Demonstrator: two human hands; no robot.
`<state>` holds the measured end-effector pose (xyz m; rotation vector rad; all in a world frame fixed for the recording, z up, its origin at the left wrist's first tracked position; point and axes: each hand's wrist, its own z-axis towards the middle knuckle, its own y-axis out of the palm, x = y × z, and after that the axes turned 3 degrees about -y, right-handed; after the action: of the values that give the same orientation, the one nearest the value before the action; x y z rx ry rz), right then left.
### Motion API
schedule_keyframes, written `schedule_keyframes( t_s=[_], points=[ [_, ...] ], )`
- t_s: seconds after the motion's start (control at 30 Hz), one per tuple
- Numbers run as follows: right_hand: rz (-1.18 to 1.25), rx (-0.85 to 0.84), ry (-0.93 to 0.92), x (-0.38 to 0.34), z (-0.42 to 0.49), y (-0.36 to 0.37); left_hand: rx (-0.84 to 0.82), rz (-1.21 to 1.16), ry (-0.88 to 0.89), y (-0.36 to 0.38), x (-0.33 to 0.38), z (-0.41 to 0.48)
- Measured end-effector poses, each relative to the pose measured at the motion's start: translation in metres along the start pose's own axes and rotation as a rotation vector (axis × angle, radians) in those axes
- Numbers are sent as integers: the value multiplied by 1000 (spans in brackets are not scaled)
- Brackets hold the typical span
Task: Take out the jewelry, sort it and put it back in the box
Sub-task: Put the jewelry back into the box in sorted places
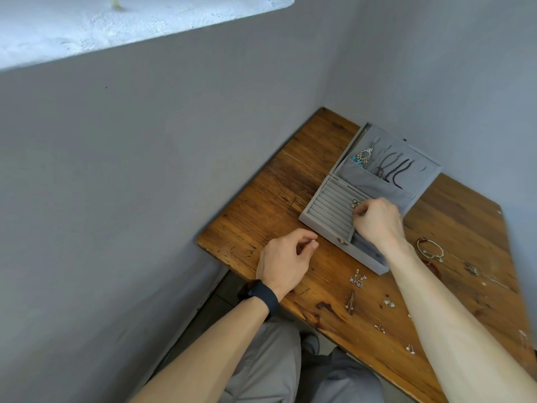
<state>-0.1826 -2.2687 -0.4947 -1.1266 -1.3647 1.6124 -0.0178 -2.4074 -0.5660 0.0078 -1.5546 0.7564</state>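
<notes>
Right hand pinches a small silvery piece at the padded ring rolls of the grey velvet jewelry box, probably seating it as part of putting back. Left hand curls beside the box; whether it pinches anything, I cannot tell. Loose earrings on the worn wooden table come next and need fine pinches.

Your worktop is warm brown wood, streaked with darker grain and stains. Your box is plain grey throughout, its ring rows ribbed in the same grey. In the lid you have turquoise beads and black cords. The earring is silvery. Your watch band is black, your trousers grey.
</notes>
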Motion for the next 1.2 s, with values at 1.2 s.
schedule_keyframes(
  t_s=[1.2],
  points=[
    [180, 21, 50, 50, -66, 56, -230, 573, 350, 50, 71, 121]
  ],
)
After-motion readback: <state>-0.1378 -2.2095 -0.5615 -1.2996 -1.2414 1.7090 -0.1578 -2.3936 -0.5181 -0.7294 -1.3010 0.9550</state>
